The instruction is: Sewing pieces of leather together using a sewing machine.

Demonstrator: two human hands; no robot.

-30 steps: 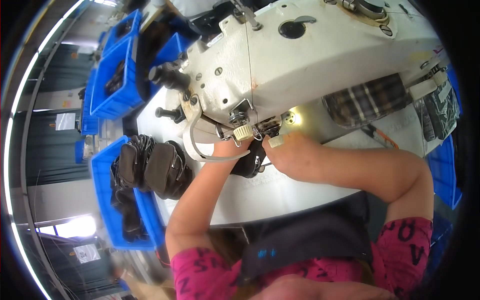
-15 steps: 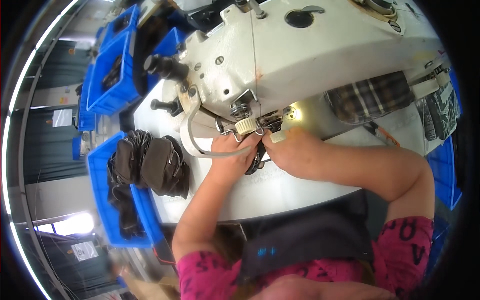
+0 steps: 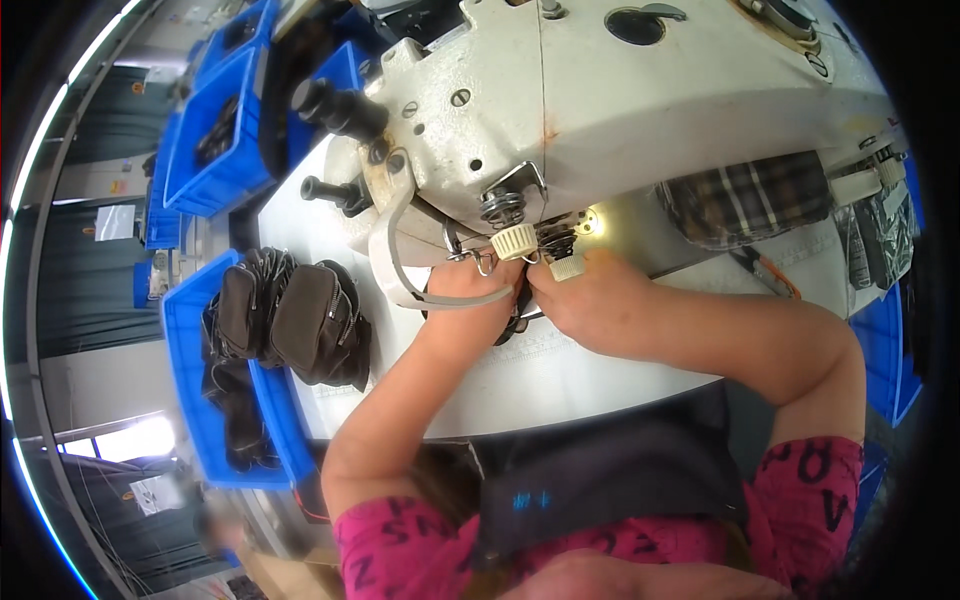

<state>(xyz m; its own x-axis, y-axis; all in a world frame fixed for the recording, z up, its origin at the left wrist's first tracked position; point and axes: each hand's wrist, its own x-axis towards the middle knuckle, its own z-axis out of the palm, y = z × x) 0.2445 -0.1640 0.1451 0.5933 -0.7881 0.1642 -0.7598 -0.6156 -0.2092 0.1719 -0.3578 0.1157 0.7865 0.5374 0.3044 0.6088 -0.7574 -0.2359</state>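
Observation:
A large off-white sewing machine spans the upper part of the view, its needle area lit by a small lamp. Under its head, my left hand and my right hand are close together with fingers bent inward. Between them is a dark fabric piece, mostly covered by the fingers. Both hands grip it, though the fingertips are partly hidden by the tension dial and the curved guard. Its exact shape cannot be made out.
Left of the machine, dark brown zippered pouches are stacked by a blue bin. A plaid fabric piece lies beneath the machine arm, with orange-handled snips nearby. More blue bins stand at the far left.
The view has shifted slightly, so the machine appears lower and further right. My left hand sits a little closer to my right hand, and less of the dark piece shows.

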